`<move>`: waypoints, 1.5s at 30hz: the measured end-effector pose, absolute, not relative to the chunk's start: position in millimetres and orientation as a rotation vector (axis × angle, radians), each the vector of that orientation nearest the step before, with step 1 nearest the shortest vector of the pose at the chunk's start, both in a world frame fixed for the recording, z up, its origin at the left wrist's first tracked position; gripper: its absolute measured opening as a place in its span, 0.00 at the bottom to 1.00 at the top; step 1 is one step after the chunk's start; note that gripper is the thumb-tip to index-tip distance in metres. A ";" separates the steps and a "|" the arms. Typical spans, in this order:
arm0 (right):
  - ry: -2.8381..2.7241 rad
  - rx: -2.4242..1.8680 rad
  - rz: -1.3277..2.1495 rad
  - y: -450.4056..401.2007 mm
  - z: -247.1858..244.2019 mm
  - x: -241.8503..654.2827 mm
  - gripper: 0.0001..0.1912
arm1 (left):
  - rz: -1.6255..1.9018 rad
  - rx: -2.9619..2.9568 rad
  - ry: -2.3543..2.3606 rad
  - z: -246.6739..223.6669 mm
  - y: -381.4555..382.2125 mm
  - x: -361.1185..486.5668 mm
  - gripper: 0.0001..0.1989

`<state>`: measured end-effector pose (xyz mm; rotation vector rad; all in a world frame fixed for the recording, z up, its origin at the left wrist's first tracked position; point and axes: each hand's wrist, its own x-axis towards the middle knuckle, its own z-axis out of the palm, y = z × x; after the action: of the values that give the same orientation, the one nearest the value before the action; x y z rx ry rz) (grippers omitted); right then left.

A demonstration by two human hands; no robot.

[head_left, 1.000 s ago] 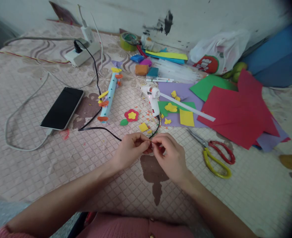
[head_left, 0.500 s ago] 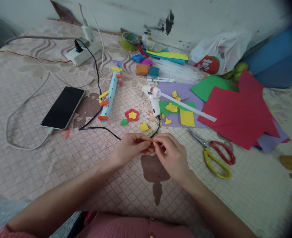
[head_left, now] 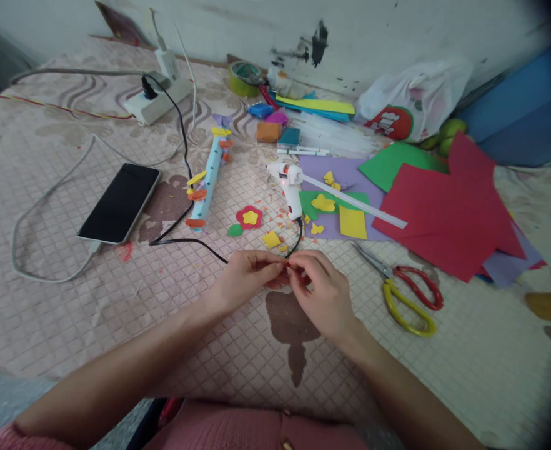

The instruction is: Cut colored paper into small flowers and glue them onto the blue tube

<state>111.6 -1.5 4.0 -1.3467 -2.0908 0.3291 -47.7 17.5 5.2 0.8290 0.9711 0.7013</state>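
Note:
My left hand (head_left: 254, 278) and my right hand (head_left: 320, 290) meet at the table's middle, fingertips pinched together around something tiny, mostly hidden, with a bit of orange or yellow showing. Just beyond them lie a small yellow foam piece (head_left: 272, 239), a red flower with a yellow centre (head_left: 249, 217) and a green leaf shape (head_left: 235, 230). A white glue gun (head_left: 292, 190) with a long clear stick lies farther back. To its left is a light blue strip (head_left: 209, 178) decorated with orange, yellow and purple pieces.
Scissors (head_left: 392, 281) with red and yellow handles lie right of my hands. Red sheets (head_left: 444, 219) and a purple sheet (head_left: 364, 172) spread at the right. A phone (head_left: 120, 203), a power strip (head_left: 158, 100) and cables are at the left; a plastic bag (head_left: 418, 97) stands behind.
The fingers of both hands have shifted very slightly at the pinch, and a little more orange-red shows between them. The objects on the table have not moved.

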 end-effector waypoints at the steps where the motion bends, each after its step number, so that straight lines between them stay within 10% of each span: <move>1: -2.085 -1.348 0.340 -1.1 3.9 111.6 0.06 | 0.703 0.852 0.971 5.4 17.3 -47.7 0.08; 45: -1.923 -1.415 0.847 3.4 16.4 116.3 0.05 | 0.753 1.412 1.159 0.1 9.3 -48.9 0.07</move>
<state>116.3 3.4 16.4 -1.4155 -1.9228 0.8466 -48.9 9.3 0.1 1.4123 1.1591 0.7528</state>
